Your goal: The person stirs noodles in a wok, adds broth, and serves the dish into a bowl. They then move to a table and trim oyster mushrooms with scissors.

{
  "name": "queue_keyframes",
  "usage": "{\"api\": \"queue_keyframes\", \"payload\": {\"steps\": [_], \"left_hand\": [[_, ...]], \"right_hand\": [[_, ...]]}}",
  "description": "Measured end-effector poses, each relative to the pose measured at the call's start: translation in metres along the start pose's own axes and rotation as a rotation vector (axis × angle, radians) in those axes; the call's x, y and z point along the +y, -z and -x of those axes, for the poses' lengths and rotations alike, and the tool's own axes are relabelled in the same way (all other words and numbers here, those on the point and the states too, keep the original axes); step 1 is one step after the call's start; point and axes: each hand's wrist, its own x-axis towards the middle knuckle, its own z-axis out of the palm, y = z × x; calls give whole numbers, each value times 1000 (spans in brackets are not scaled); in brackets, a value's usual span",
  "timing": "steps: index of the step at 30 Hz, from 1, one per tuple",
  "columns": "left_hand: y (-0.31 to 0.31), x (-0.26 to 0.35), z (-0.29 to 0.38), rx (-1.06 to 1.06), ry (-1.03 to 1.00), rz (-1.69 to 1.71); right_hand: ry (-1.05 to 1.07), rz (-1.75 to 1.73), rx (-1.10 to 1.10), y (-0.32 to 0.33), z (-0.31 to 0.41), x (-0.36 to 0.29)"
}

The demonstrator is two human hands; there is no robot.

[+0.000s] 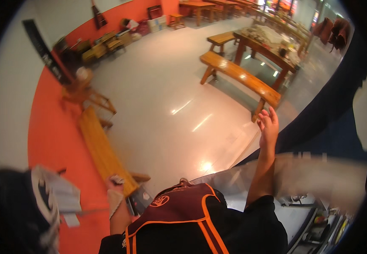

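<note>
My left hand [110, 183] is low on the left, closed around a crumpled pale cloth [116, 197], part of which hangs along my wrist. Its fingers are small and blurred. In the view it overlaps the near end of a long wooden bench [102, 143] by the wall. My right hand [268, 124] is raised on the right with fingers apart and slightly curled, holding nothing. Behind it, farther off, stands a second wooden bench [242, 76]. A dark red apron [174, 206] with orange trim covers my front.
A cluttered wooden table [266, 52] stands beyond the second bench. Boxes and small stools [107, 44] line the orange-and-white wall. A dark blue curtain [329, 123] hangs at right, above a metal counter [234, 177] and a shelf of items [323, 228]. Shiny floor [158, 95] lies ahead.
</note>
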Motion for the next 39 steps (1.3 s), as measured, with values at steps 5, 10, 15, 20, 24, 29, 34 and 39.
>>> {"api": "queue_keyframes", "payload": {"steps": [5,10,15,20,24,29,34,39], "left_hand": [[19,9,-113,679,-196,-26],[-56,0,-275,750,57,-243],[-168,5,-513,561,185,-200],[-326,36,-744,265,251,-195],[-486,89,-881,-111,88,-322],[-669,180,-972,-693,-154,-222],[-763,146,-987,-1401,261,-448],[-860,46,-1018,-1956,771,-666]], "right_hand": [[-221,371,-82,-40,-60,103],[-404,646,-698,-144,-51,191],[-468,937,-1068,-253,-109,243],[-626,1540,-883,-302,-223,271],[-533,1271,-627,-315,-314,308],[-576,1252,-618,-342,-447,385],[-471,1322,-690,-409,-627,442],[-296,1214,-690,-500,-795,464]]}}
